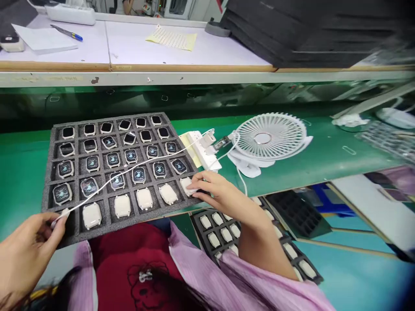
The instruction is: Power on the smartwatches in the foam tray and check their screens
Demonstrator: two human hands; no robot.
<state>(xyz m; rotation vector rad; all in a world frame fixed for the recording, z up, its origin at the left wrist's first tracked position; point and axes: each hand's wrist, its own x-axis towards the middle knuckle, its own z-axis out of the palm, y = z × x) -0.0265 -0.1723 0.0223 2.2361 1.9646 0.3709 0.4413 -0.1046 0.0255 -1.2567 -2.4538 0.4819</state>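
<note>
A dark grey foam tray (106, 194) holds rows of smartwatches without straps. Those at the back have dark screens, while several in the middle rows have lit watch faces. Along the front row, watches such as this one (122, 206) lie with their pale backs up. At the front left corner my left hand (35, 246) is closed on the end of a white charging cable (142, 163), which crosses the tray to the power strip. My right hand (217, 190) pinches a pale smartwatch (187, 185) at the front right compartment; whether it is lifted I cannot tell.
A white power strip (202, 151) with plugs and a white fan (270, 137) stand right of the tray. Below right, another tray (207, 236) holds pale watches. A shelf (136, 65) behind bears papers, a pen (66, 32) and stacked black foam (308, 34).
</note>
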